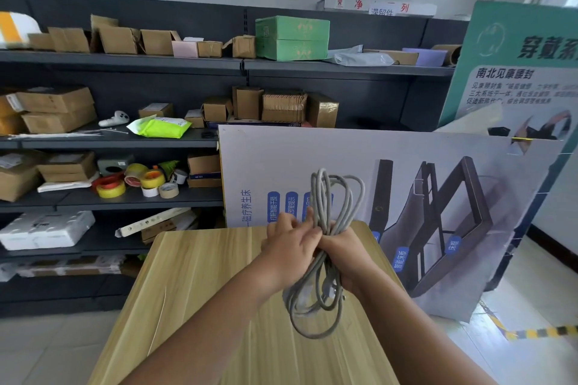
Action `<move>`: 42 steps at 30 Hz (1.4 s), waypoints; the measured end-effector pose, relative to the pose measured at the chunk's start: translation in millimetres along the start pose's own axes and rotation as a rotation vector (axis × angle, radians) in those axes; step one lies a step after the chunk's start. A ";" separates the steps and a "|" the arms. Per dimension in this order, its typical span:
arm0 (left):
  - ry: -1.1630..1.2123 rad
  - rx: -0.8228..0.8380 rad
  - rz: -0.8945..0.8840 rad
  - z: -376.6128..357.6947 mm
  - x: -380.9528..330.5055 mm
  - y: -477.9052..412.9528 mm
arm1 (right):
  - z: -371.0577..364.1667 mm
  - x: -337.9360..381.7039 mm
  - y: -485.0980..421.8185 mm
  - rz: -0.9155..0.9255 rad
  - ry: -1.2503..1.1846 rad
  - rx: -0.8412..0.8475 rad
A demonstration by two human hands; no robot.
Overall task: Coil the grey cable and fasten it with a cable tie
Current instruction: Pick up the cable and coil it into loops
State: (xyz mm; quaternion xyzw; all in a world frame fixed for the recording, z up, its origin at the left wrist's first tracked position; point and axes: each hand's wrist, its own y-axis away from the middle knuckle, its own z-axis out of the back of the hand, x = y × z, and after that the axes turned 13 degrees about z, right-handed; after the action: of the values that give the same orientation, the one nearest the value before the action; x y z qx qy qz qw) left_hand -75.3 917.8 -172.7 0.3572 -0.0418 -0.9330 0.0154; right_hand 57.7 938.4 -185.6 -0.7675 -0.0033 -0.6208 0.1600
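Observation:
The grey cable is gathered into a long bundle of loops held upright above the wooden table. My right hand grips the bundle around its middle, with loops rising above it and hanging below it. My left hand lies against the same spot from the left, its fingers on the cable strands. A thin pale cable tie lies flat on the table's left part. The cable's ends are hidden among the lower loops.
Dark shelves at the left and back hold cardboard boxes, tape rolls and several white cable ties. A large printed board leans behind the table. A yellow-black floor strip runs at the right.

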 end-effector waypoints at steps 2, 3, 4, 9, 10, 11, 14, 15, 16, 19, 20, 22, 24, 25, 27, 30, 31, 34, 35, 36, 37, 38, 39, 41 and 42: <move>0.047 0.039 -0.047 0.0 4.5 1.0 | 2.1 -1.5 0.8 0.001 -0.043 -0.050; 0.110 0.067 -0.049 1.6 6.2 2.6 | 2.5 -2.2 1.1 -0.002 -0.073 -0.076; 0.191 0.100 -0.034 2.0 8.8 2.4 | 2.7 -3.0 1.1 -0.010 -0.117 -0.113; 0.240 0.323 -0.002 -14.7 13.5 11.1 | -3.8 -5.0 2.3 -0.013 -0.271 -0.295; 0.227 0.320 0.007 -16.8 14.9 10.5 | -5.1 -5.7 3.1 -0.007 -0.295 -0.311; 0.230 0.320 0.023 -16.1 15.2 9.9 | -5.6 -7.2 4.5 -0.013 -0.331 -0.320; 0.233 0.370 0.056 -10.0 14.4 6.5 | -9.2 -14.6 11.1 -0.078 -0.414 -0.322; 0.207 0.377 0.074 -8.8 13.8 5.4 | -10.9 -17.7 13.4 -0.091 -0.409 -0.323; 0.190 0.375 0.084 -8.4 13.3 4.7 | -12.5 -20.2 15.7 -0.095 -0.395 -0.324; 0.174 0.377 0.102 -14.0 13.7 4.8 | -15.8 -20.6 21.4 -0.086 -0.353 -0.303; 0.187 0.381 0.099 -15.9 13.3 6.4 | -15.1 -22.1 21.4 -0.090 -0.337 -0.315; 0.196 0.378 0.083 -20.8 12.5 8.1 | -12.3 -24.2 22.4 -0.111 -0.303 -0.338; 0.136 0.379 0.071 -25.3 11.8 8.5 | -7.7 -27.6 24.4 -0.140 -0.284 -0.321; 0.098 0.382 0.089 -28.7 12.6 7.2 | -4.3 -30.4 25.7 -0.155 -0.263 -0.294; 0.064 0.362 0.147 -37.7 15.1 4.0 | 2.9 -38.3 26.8 -0.173 -0.187 -0.232; 0.070 0.244 0.259 -51.3 17.0 -0.4 | 9.0 -48.8 25.6 -0.209 -0.094 -0.072; 0.068 0.208 0.271 -54.8 16.4 -0.9 | 10.6 -51.3 25.2 -0.219 -0.060 -0.016; 0.097 0.143 0.298 -62.8 19.9 -1.1 | 13.8 -60.1 23.3 -0.223 0.071 0.143; 0.107 0.105 0.321 -65.0 22.8 -0.2 | 13.6 -65.4 22.7 -0.229 0.092 0.189; 0.125 0.058 0.352 -67.3 27.2 1.4 | 11.9 -71.1 22.9 -0.242 0.098 0.231; 0.141 0.012 0.391 -69.7 33.7 3.3 | 8.4 -76.5 23.4 -0.262 0.103 0.265; 0.161 -0.016 0.434 -71.5 40.8 6.7 | 3.8 -83.3 23.8 -0.285 0.103 0.294; 0.189 -0.029 0.478 -73.3 49.8 10.1 | -1.7 -89.8 24.3 -0.316 0.106 0.313; 0.257 -0.039 0.573 -74.9 68.9 17.3 | -14.3 -105.3 24.1 -0.355 0.127 0.364; 0.289 -0.039 0.619 -73.8 78.2 20.2 | -20.9 -113.1 24.1 -0.367 0.133 0.391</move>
State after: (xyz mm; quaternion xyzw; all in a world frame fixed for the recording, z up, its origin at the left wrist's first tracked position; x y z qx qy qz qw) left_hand -84.3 888.2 -277.7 0.4558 -0.1276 -0.8244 0.3105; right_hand 16.7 932.2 -295.6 -0.6662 -0.2514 -0.6760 0.1897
